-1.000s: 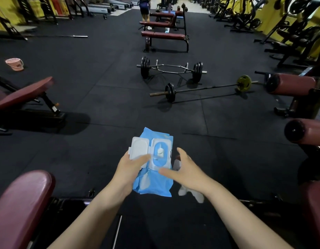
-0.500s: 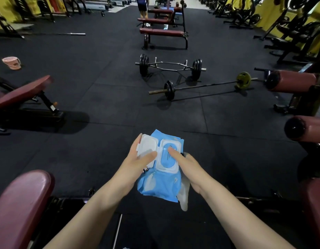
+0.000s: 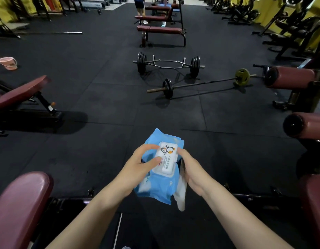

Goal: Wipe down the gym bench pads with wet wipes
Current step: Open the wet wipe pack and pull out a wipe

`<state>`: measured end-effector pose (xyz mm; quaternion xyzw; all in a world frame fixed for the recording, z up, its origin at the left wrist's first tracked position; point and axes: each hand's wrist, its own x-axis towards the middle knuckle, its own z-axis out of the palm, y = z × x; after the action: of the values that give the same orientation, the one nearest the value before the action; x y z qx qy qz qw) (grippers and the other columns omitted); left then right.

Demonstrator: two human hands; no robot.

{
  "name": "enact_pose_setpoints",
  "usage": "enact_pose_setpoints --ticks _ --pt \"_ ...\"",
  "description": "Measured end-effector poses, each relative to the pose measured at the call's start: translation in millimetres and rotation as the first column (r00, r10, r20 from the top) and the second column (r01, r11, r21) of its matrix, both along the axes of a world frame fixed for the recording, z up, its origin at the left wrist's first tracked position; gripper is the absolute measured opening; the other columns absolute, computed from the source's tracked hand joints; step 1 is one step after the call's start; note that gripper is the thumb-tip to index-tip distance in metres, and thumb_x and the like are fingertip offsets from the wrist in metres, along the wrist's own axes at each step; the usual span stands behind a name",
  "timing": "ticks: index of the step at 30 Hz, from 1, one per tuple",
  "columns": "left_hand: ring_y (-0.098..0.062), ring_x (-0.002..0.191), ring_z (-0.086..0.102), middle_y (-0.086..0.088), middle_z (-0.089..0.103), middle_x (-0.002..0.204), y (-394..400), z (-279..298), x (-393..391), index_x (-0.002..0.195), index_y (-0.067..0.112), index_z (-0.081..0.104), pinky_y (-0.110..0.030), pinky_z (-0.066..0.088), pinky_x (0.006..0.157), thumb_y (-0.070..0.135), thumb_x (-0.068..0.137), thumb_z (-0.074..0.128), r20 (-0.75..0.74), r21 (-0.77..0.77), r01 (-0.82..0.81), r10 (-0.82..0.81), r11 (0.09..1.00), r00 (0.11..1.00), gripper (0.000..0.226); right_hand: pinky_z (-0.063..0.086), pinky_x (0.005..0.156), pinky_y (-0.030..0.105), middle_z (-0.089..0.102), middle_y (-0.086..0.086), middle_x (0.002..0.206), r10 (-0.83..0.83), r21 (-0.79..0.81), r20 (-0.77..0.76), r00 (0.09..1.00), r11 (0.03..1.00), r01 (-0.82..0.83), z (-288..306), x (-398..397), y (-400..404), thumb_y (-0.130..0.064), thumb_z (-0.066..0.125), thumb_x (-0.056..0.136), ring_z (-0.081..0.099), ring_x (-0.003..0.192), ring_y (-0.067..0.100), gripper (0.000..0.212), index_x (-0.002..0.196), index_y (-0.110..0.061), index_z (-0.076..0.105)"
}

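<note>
A blue pack of wet wipes (image 3: 158,186) is held in front of me, its white flip lid (image 3: 166,159) lying closed with a penguin label on top. My left hand (image 3: 139,168) grips the pack's left side, thumb on the lid. My right hand (image 3: 189,169) holds the pack's right edge, and a white wet wipe (image 3: 180,193) hangs down from under it. A maroon bench pad (image 3: 19,205) is at the bottom left, close to my left arm. Another maroon pad (image 3: 315,203) shows at the bottom right edge.
An inclined maroon bench (image 3: 20,94) stands at the left. Two maroon roller pads (image 3: 306,124) jut in from the right. A hex bar (image 3: 168,63) and a barbell (image 3: 200,83) lie on the black rubber floor ahead, flat benches (image 3: 161,30) beyond. A pink bucket (image 3: 8,62) sits far left.
The pack's flip lid was open a second ago and is now closed. My right hand moved from the opening to the pack's right edge, with a wipe hanging from it.
</note>
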<state>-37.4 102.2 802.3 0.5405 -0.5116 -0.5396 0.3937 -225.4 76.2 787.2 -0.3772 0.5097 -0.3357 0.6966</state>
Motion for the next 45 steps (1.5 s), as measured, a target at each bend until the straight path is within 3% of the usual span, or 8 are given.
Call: enact_pose_setpoints --ticks 8,18,23,26,29,33,38,45 --pt "-0.021 0.096 0.071 0.003 0.068 0.115 1.3 -8.1 -4.1 0.117 0.046 0.050 -0.049 0.059 0.081 0.027 0.086 0.075 -0.001 0.030 -0.031 0.031 0.999 1.000 0.045 0.059 0.082 0.041 0.073 -0.002 0.108 0.009 -0.064 -0.101 0.995 0.998 -0.016 5.3 -3.2 2.7 -0.050 0.077 0.077 0.072 0.096 0.016 0.059 0.120 -0.018 0.053" --pt "0.004 0.054 0.059 -0.007 0.062 0.116 -5.4 -27.7 -8.2 0.121 0.043 0.038 -0.011 0.040 0.046 0.025 0.089 0.069 0.213 -0.025 0.008 -0.003 1.000 0.977 0.048 0.061 0.077 0.039 0.073 -0.005 0.100 -0.126 -0.104 -0.287 0.950 0.990 0.100 -12.4 -1.8 0.1 -0.041 0.082 0.074 0.073 0.085 0.010 0.048 0.107 -0.019 0.055" --pt "-0.008 0.094 0.066 -0.003 0.054 0.134 -12.3 -53.7 -2.6 0.123 0.045 0.040 -0.029 0.056 0.071 0.027 0.089 0.068 0.190 0.050 0.020 -0.029 0.999 0.981 0.048 0.060 0.074 0.034 0.069 -0.001 0.107 -0.006 -0.038 -0.386 0.923 0.999 -0.009 -27.6 -0.8 -7.3 -0.049 0.073 0.078 0.070 0.083 0.010 0.051 0.111 -0.015 0.055" --pt "-0.018 0.132 0.043 -0.003 0.017 0.160 -20.8 -76.6 1.2 0.137 0.032 0.044 -0.029 0.044 0.094 0.033 0.089 0.066 0.440 0.172 -0.059 -0.023 0.983 0.898 0.052 0.044 0.082 0.028 0.049 0.008 0.133 -0.003 -0.030 -0.596 0.803 0.999 -0.019 -43.6 -3.7 -15.2 -0.033 0.059 0.088 0.056 0.103 0.017 0.059 0.138 -0.007 0.041" --pt "-0.014 0.142 0.030 0.001 0.027 0.158 -20.5 -90.6 3.9 0.139 0.028 0.046 -0.027 0.034 0.106 0.038 0.091 0.063 0.525 0.188 -0.033 -0.072 0.982 0.848 0.052 0.042 0.094 0.025 0.048 0.004 0.139 -0.030 -0.039 -0.528 0.849 0.999 0.010 -52.1 -10.5 -14.8 -0.011 0.052 0.088 0.052 0.119 0.018 0.056 0.142 -0.016 0.040" --pt "-0.003 0.110 0.054 0.011 0.053 0.132 -12.0 -97.9 2.2 0.134 0.032 0.050 -0.021 0.042 0.085 0.035 0.091 0.064 0.447 0.209 0.036 -0.128 0.977 0.885 0.045 0.054 0.088 0.030 0.063 -0.003 0.116 -0.013 -0.087 -0.457 0.889 0.996 -0.029 -52.1 -15.1 -10.4 0.001 0.054 0.083 0.062 0.105 0.014 0.044 0.119 -0.024 0.055" --pt "-0.002 0.131 0.046 0.014 0.053 0.137 -6.8 -93.7 -6.8 0.138 0.031 0.050 -0.031 0.043 0.107 0.034 0.086 0.072 0.127 0.178 0.152 -0.176 0.972 0.976 0.056 0.056 0.087 0.034 0.073 0.000 0.103 0.038 -0.146 -0.299 0.953 0.986 -0.085 -37.9 -17.9 -7.2 0.006 0.057 0.082 0.069 0.100 0.019 0.041 0.112 -0.022 0.061" --pt "-0.023 0.100 0.069 -0.003 0.071 0.107 2.4 -79.5 -10.2 0.111 0.019 0.068 -0.037 0.058 0.085 0.036 0.090 0.068 -0.047 0.097 0.303 -0.300 0.948 0.953 0.027 0.057 0.070 0.025 0.075 -0.004 0.098 0.083 -0.251 -0.252 0.964 0.957 -0.148 -20.5 -21.0 2.5 -0.005 0.059 0.085 0.071 0.090 0.013 0.029 0.106 -0.024 0.065"
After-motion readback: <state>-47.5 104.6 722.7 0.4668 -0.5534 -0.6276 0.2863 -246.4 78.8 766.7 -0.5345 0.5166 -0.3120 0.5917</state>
